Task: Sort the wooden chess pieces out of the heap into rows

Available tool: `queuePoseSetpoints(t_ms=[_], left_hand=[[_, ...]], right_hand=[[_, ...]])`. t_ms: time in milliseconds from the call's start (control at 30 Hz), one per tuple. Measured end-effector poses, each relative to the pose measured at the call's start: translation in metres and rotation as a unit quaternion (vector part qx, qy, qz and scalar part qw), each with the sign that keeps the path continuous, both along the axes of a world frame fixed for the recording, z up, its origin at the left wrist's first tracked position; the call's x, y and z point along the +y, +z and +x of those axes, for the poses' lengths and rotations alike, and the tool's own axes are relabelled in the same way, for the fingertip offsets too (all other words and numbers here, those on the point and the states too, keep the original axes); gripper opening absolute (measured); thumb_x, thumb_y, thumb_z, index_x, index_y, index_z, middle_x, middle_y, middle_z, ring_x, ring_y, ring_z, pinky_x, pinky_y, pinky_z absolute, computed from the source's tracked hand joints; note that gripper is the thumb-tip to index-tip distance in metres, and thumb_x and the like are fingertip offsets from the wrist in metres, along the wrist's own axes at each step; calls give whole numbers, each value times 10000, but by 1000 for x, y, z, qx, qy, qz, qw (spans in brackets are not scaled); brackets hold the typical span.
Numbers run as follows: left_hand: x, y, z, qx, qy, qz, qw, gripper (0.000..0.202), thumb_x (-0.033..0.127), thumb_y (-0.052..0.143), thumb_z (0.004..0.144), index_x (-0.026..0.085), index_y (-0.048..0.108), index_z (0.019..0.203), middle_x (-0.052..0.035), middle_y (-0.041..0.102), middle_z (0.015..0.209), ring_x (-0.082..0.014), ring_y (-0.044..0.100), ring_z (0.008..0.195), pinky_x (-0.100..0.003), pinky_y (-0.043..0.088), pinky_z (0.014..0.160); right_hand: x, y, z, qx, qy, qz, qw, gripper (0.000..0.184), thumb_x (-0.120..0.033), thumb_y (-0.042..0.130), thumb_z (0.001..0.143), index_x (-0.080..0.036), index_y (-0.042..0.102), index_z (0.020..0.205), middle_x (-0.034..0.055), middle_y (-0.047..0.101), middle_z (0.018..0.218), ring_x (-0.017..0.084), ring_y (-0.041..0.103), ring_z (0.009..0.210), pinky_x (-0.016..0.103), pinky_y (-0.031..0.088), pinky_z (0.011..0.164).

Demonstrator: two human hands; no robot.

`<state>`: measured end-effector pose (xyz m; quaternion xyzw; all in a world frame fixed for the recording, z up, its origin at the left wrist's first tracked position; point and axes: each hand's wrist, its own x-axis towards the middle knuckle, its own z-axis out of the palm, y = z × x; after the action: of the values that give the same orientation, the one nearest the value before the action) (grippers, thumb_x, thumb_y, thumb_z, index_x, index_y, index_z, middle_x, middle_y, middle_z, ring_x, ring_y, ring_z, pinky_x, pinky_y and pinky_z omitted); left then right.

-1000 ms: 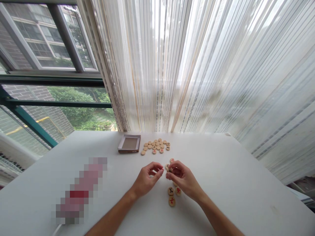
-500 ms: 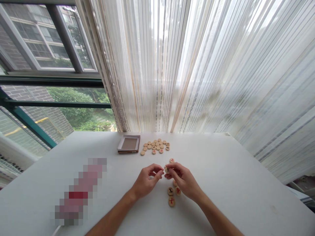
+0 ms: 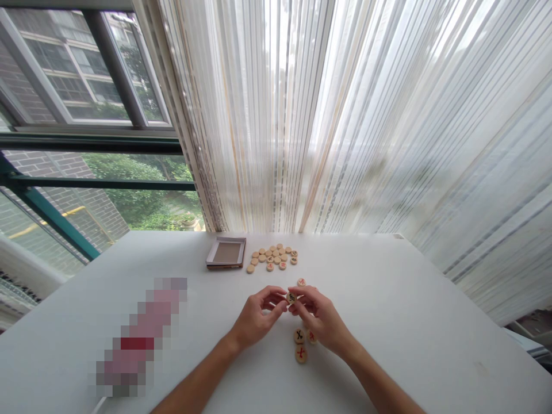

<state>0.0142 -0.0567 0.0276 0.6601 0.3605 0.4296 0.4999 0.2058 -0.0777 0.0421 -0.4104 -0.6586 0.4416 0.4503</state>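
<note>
A round wooden Chinese chess piece (image 3: 291, 298) with a black character stands on edge, its face toward me. My right hand (image 3: 322, 317) pinches it between thumb and fingers above the table. From the left, my left hand (image 3: 255, 317) curls around with thumb and fingertips apart, close to the piece's left edge; whether they touch it I cannot tell. Below the hands lie a black-marked piece (image 3: 299, 336), a red-marked piece (image 3: 301, 353) and another red one (image 3: 311, 336) partly covered by my right hand. Beyond the fingers sits one more red-marked piece (image 3: 301, 282).
Farther back on the white table (image 3: 388, 322), several wooden pieces (image 3: 276, 253) lie grouped, many blank side up. Left of them is a shallow open box (image 3: 226, 253). A pixelated pinkish object (image 3: 138, 339) lies at left. Striped sheer curtains (image 3: 302, 115) hang behind the table.
My right hand has shifted slightly left, bringing the held piece up to the left fingertips. The piece's black character now faces me more fully. My left hand has hardly moved.
</note>
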Motion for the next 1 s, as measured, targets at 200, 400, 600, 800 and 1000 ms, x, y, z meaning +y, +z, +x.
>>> queuePoseSetpoints(t_ms=[200,400,600,800,1000], left_hand=[[1,-4,2,-32,-5,-25,999,264,374,654,887,162,616,1040,-81,742,892,-215,718,822,-340,572,775],[4,-8,3,-92,-27,-90,991,309,394,733,819,158,598,967,-32,702,790,-153,681,673,-279,555,664],[9,-10,2,-114,8,-125,986,322,405,754,794,151,580,890,-38,705,771,-197,723,687,-271,565,576],[11,-11,-1,-105,14,-114,988,359,381,737,813,154,657,1078,-78,728,937,-230,731,852,-327,606,696],[14,-16,-3,-118,26,-105,987,297,329,797,759,147,665,953,-40,729,813,-214,733,807,-322,601,721]], right_hand=[[-3,1,-5,-25,11,32,999,270,-339,579,940,-261,639,1192,62,661,1035,190,701,881,332,590,796],[-4,0,-5,-70,-14,70,995,256,-320,596,922,-255,647,1165,46,700,958,180,694,803,319,584,759],[0,9,7,-55,-61,70,994,241,-347,548,950,-232,645,1138,64,692,968,184,695,781,317,584,720],[9,15,24,-18,-144,45,988,276,-420,567,936,-205,640,1095,72,707,909,203,696,780,304,573,669],[14,12,32,-7,-181,41,983,301,-442,571,928,-189,647,1072,75,710,903,202,694,769,320,574,691]])
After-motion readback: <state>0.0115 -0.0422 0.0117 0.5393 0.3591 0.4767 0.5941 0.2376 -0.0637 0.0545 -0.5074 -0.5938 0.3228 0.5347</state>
